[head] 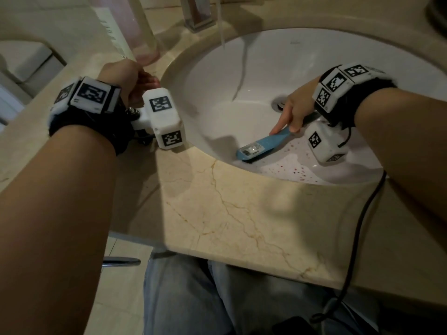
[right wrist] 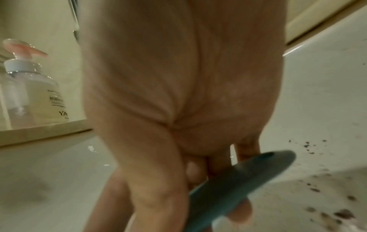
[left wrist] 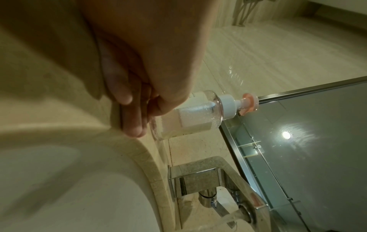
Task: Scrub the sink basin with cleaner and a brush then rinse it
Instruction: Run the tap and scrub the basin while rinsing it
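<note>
The white sink basin [head: 314,68] has dark red specks [head: 297,170] on its near wall. A thin stream of water [head: 221,27] runs from the faucet [head: 198,18] into it. My right hand [head: 286,128] grips the handle of a blue brush [head: 263,145], whose head lies bristles down on the near wall beside the specks. In the right wrist view the fingers curl round the brush handle [right wrist: 238,180], with the specks [right wrist: 337,211] to the right. My left hand [head: 150,79] rests on the counter at the basin's left rim and holds nothing; its fingers [left wrist: 131,109] lie fairly straight.
A clear pump bottle [head: 145,32] with a pink top stands on the marble counter [head: 242,213] behind my left hand, seen also as the bottle [left wrist: 194,113] and the bottle [right wrist: 31,94]. The drain [head: 280,103] sits mid-basin. A black cable [head: 360,226] hangs over the counter's front edge.
</note>
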{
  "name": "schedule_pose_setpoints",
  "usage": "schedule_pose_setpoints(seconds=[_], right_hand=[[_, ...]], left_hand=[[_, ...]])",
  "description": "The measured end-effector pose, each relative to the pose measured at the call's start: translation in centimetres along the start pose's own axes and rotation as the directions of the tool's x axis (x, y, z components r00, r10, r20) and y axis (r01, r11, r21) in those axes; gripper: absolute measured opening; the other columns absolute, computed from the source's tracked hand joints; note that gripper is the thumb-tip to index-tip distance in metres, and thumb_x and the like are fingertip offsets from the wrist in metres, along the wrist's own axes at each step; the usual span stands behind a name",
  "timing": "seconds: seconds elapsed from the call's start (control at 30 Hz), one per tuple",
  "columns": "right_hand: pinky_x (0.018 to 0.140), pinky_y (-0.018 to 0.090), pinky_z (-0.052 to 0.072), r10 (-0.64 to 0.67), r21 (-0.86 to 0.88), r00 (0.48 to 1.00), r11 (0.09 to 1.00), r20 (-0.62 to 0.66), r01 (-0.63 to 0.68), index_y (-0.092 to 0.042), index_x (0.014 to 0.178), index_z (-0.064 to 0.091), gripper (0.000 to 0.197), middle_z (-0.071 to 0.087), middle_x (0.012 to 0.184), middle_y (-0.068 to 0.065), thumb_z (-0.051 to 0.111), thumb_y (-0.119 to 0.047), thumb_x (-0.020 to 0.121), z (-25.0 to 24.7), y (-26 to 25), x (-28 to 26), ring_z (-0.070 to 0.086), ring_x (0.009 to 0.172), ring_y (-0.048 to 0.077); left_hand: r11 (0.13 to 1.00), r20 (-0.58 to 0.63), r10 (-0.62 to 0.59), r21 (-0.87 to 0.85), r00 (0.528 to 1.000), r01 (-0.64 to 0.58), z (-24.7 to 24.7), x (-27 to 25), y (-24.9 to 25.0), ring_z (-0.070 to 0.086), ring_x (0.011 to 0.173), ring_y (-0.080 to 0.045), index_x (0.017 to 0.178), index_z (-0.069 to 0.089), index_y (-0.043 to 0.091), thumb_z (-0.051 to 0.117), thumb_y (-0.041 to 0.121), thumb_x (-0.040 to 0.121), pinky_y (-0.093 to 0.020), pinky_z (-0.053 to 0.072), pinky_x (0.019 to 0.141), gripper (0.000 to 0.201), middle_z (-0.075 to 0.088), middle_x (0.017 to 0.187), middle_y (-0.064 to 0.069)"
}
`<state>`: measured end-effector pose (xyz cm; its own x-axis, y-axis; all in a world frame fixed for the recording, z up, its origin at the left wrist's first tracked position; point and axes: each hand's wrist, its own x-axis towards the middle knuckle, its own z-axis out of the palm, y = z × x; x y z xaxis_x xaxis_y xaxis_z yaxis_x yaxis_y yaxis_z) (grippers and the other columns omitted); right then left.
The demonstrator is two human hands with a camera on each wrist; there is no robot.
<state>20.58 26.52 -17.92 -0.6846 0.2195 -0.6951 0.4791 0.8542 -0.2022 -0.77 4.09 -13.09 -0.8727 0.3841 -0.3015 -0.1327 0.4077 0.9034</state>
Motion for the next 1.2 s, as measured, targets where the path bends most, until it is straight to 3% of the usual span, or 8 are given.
schedule_pose_setpoints(seconds=[0.17, 0.33, 0.53, 0.63, 0.73, 0.93, 1.1, 1.2], right_hand=[[0.053, 0.011, 0.037, 0.015, 0.028, 0.963, 1.0, -0.268, -0.007, -0.026, 0.119, 0.063, 0.037, 0.056, 0.066, -0.007, 0.046, -0.005, 0.094, -0.2, 0.8, 0.4, 0.043, 0.059, 0.009], [0.05, 0.011, 0.038, 0.073, 0.137, 0.864, 0.991, -0.499, -0.004, -0.012, 0.122, 0.064, 0.038, 0.065, 0.08, 0.004, 0.043, 0.0, 0.094, -0.2, 0.5, 1.3, 0.042, 0.057, 0.011], [0.072, 0.024, 0.039, -0.131, 0.08, 0.987, 0.987, -0.089, 0.139, -0.041, 0.116, 0.064, 0.042, 0.069, 0.106, 0.012, 0.055, -0.01, 0.088, -0.1, -2.4, 1.1, 0.048, 0.077, 0.019], [0.067, 0.023, 0.037, -0.047, 0.068, 0.975, 0.996, -0.217, 0.063, -0.032, 0.124, 0.061, 0.042, 0.063, 0.096, 0.008, 0.052, -0.008, 0.09, 0.0, -1.6, 1.2, 0.045, 0.074, 0.016], [0.079, 0.024, 0.036, 0.025, 0.004, 0.909, 1.0, -0.416, -0.026, -0.02, 0.135, 0.053, 0.04, 0.064, 0.116, 0.007, 0.045, -0.012, 0.096, 0.3, -0.3, 1.3, 0.052, 0.09, 0.022], [0.05, 0.008, 0.039, -0.106, 0.119, 0.992, 0.986, -0.063, 0.113, -0.034, 0.124, 0.058, 0.046, 0.058, 0.077, 0.007, 0.053, -0.003, 0.09, 0.5, -2.3, 0.8, 0.044, 0.063, 0.011], [0.069, 0.022, 0.038, -0.036, 0.024, 0.937, 0.999, -0.347, 0.047, -0.022, 0.133, 0.054, 0.043, 0.068, 0.098, 0.01, 0.046, -0.007, 0.094, 0.2, -2.4, 1.0, 0.048, 0.076, 0.015], [0.058, 0.022, 0.035, -0.036, 0.076, 0.943, 0.995, -0.331, 0.064, -0.023, 0.129, 0.058, 0.041, 0.063, 0.063, -0.003, 0.047, -0.007, 0.093, 0.0, -1.7, 0.7, 0.042, 0.06, 0.014]], left_hand=[[1.0, 0.023, -0.005, 0.008, 1.0, 0.005, -0.1, 0.2, -0.1, 0.055, 0.033, -0.002, 0.07, 0.05, 0.008, 0.041, 0.014, 0.096, -0.014, 0.046, 0.04, 0.028, 0.061, 0.047, 0.003], [1.0, 0.024, -0.013, 0.001, 1.0, 0.013, -0.2, 0.2, 0.0, 0.055, 0.033, -0.003, 0.07, 0.05, 0.008, 0.039, 0.013, 0.097, -0.014, 0.046, 0.04, 0.029, 0.058, 0.039, 0.004], [1.0, 0.04, -0.012, -0.007, 0.999, 0.012, 0.0, 0.0, 0.0, 0.052, 0.032, -0.002, 0.069, 0.046, 0.01, 0.044, 0.019, 0.096, -0.014, 0.044, 0.04, 0.029, 0.056, 0.039, 0.005], [0.999, 0.035, -0.026, 0.029, 0.999, 0.025, 0.0, 0.0, 0.0, 0.051, 0.032, -0.002, 0.069, 0.047, 0.01, 0.038, 0.016, 0.098, -0.013, 0.043, 0.04, 0.031, 0.057, 0.046, 0.004], [0.996, 0.013, -0.042, 0.076, 0.999, 0.041, -0.1, -0.2, 0.3, 0.053, 0.031, -0.001, 0.07, 0.049, 0.01, 0.033, 0.014, 0.099, -0.013, 0.045, 0.036, 0.033, 0.057, 0.037, 0.007], [0.996, 0.002, -0.003, 0.089, 1.0, 0.003, 0.8, -1.2, 0.5, 0.044, 0.027, -0.001, 0.065, 0.038, 0.015, 0.039, 0.023, 0.099, -0.013, 0.034, 0.038, 0.035, 0.048, 0.037, 0.009], [0.994, 0.028, -0.046, 0.104, 0.999, 0.043, 1.2, -1.5, 0.8, 0.039, 0.025, -0.002, 0.065, 0.034, 0.017, 0.034, 0.025, 0.101, -0.012, 0.03, 0.035, 0.037, 0.043, 0.053, 0.008], [0.998, 0.035, -0.025, 0.051, 0.999, 0.023, 1.4, -1.8, 0.9, 0.037, 0.024, -0.002, 0.065, 0.034, 0.015, 0.034, 0.022, 0.101, -0.012, 0.03, 0.035, 0.037, 0.041, 0.046, 0.007]])
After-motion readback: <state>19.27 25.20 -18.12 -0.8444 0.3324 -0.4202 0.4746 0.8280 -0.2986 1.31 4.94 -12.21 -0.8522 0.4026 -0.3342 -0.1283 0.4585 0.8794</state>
